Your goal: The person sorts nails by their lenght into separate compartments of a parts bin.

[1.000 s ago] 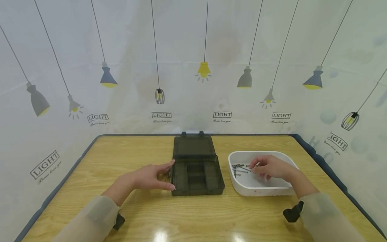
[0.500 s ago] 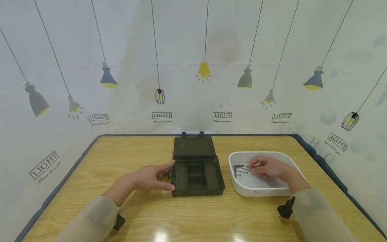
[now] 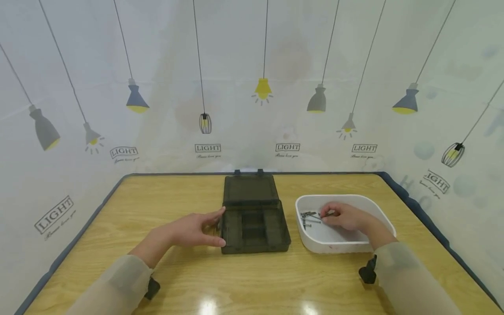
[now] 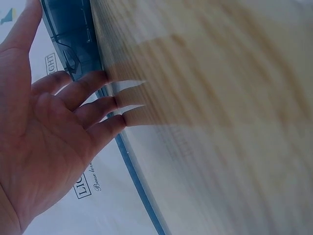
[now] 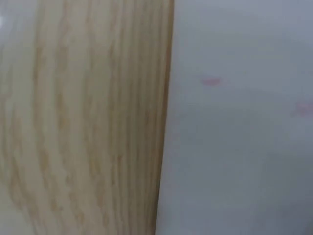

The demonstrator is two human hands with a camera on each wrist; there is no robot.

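Observation:
A dark see-through compartment box (image 3: 277, 232) stands on the table, its lid (image 3: 250, 188) folded back. My left hand (image 3: 190, 229) rests against its left side, thumb at the front corner and fingers further back. Those fingers are spread in the left wrist view, beside the box's dark wall (image 4: 76, 29). To the right is a white tray (image 3: 334, 248) with several metal screws (image 3: 309, 217) at its left end. Inside it, my right hand (image 3: 346, 217) pinches a screw beside the pile, mostly hidden by the fingertips. The right wrist view shows only the tray's outer wall (image 5: 234, 147), without the hand.
The wooden table (image 3: 252, 280) ends at a dark blue edge at the back and sides. Behind it hangs a white cloth (image 3: 236, 65) printed with lamps. Between box and tray lies a narrow strip of bare wood.
My right hand has moved slightly left and its fingertips have come together at the screw by the pile. The left hand stays at the box. The head view has shifted a little.

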